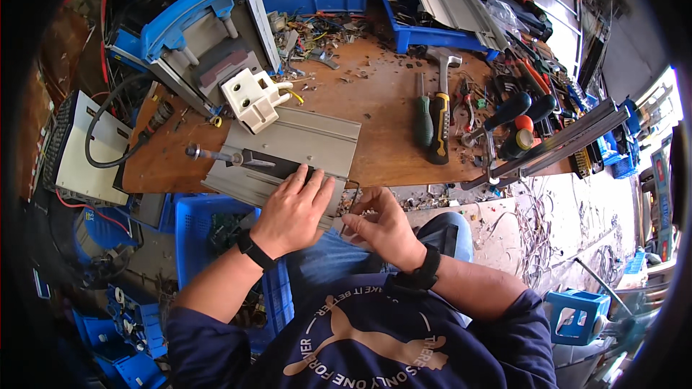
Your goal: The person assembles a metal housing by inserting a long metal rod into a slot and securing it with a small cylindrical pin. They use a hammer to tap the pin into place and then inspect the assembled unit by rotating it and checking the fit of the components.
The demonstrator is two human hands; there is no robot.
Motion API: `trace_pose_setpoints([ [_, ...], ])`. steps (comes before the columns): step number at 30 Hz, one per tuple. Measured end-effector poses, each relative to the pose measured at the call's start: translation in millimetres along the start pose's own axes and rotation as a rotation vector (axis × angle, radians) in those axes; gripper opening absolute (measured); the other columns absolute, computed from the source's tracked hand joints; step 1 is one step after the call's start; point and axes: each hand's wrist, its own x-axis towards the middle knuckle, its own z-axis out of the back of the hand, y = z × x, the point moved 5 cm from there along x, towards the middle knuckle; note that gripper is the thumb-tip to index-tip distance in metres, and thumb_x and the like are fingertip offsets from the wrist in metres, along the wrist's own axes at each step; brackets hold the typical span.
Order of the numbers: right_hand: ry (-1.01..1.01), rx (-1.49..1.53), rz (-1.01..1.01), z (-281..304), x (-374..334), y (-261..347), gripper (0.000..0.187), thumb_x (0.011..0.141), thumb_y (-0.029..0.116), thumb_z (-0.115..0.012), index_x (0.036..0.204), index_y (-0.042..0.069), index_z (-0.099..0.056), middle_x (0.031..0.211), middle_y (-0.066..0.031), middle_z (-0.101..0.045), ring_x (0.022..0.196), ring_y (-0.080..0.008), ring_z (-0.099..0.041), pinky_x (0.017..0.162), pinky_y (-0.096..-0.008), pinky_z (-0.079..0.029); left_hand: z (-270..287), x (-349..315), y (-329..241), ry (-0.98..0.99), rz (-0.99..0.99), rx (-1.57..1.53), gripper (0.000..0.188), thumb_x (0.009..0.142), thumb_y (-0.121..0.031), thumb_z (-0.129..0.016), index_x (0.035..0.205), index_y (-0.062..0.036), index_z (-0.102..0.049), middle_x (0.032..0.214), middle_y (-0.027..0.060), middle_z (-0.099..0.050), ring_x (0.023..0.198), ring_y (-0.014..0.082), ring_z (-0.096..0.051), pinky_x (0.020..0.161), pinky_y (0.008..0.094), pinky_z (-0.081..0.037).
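grey metal panel [328, 142]: long axis running left-right, right end slanting nearer | left hand [292, 217] lying open on it | right hand [387, 229] curling, grip unclear

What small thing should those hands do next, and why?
Perhaps press the left hand down slightly to steady the grey metal panel: it seems to jut past the wooden bench, and the right hand is beside its near corner.
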Motion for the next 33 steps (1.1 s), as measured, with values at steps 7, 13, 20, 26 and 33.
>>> trace_pose_setpoints([
  [7, 0.409, 0.007, -0.6, -6, 7, 0, 0.031, 0.086, 0.026, -0.064, 0.102, 0.001, -0.054, 0.087, -0.0092, -0.058, 0.066, -0.0196, -0.065, 0.052, -0.0303, -0.054, -6, -3, 0, -0.032, 0.006, 0.007, 0.056, 0.068, -0.018, -0.067, 0.119, 0.0044, -0.057, 0.128, 0.025, -0.053, 0.119, 0.045, -0.051, 0.099, 0.0485, -0.045],
  [13, 0.506, -0.106, -0.635, -9, 15, -6, 0.021, 0.085, 0.013, -0.065, 0.1, 0.003, -0.054, 0.08, -0.0045, -0.059, 0.064, -0.0158, -0.065, 0.049, -0.0268, -0.053, -10, -8, 0, -0.068, -0.032, 0.036, 0.052, 0.073, -0.017, -0.063, 0.119, 0.005, -0.057, 0.127, 0.0274, -0.053, 0.118, 0.0467, -0.051, 0.098, 0.0495, -0.046],
  [20, 0.016, -1.21, 0.236, 7, 34, -8, 0.011, 0.084, 0.01, -0.057, 0.091, 0.002, -0.057, 0.084, -0.0171, -0.062, 0.073, -0.0327, -0.066, 0.067, -0.0408, -0.054, 1, -10, 6, -0.188, 0.018, -0.012, 0.054, 0.066, -0.017, -0.064, 0.118, -0.0013, -0.063, 0.13, 0.0199, -0.056, 0.121, 0.0409, -0.052, 0.095, 0.0467, -0.048],
  [26, 0.188, -1.488, 0.417, -2, 43, 35, 0.016, 0.08, 0.009, -0.055, 0.094, 0.007, -0.06, 0.089, -0.0119, -0.061, 0.075, -0.0311, -0.067, 0.062, -0.04, -0.054, 22, -30, 22, -0.142, -0.045, -0.127, 0.062, 0.06, -0.012, -0.066, 0.121, -0.0012, -0.062, 0.133, 0.0206, -0.054, 0.125, 0.0414, -0.049, 0.098, 0.0463, -0.047],
  [33, 0.074, -1.697, 0.913, 0, 63, 79, 0.012, 0.076, 0.016, -0.058, 0.088, 0.013, -0.06, 0.08, -0.0034, -0.052, 0.071, -0.0203, -0.06, 0.06, -0.0363, -0.048, 31, -27, 27, -0.115, -0.055, -0.22, 0.065, 0.056, -0.009, -0.064, 0.12, 0.0008, -0.061, 0.134, 0.0207, -0.053, 0.126, 0.0407, -0.049, 0.1, 0.0451, -0.046],
])
